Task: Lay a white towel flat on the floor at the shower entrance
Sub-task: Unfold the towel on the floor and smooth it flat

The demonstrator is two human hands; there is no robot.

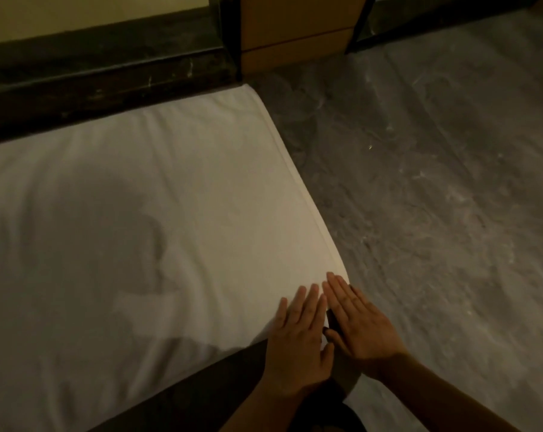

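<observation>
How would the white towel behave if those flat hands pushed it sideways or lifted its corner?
Probably floppy: the white towel lies flat with soft ripples, so a lifted corner would drape. Pushed by the left hand and right hand, it would likely bunch rather than slide whole. The grey floor looks smooth, so slipping seems possible.

The white cloth towel (139, 213) looks soft and matt, with faint creases. The grey marbled stone floor (435, 198) is smooth, slightly glossy. The far dark stone threshold (108, 85) shines a little; the orange-brown wooden panel (295, 29) looks smooth and matt.
</observation>
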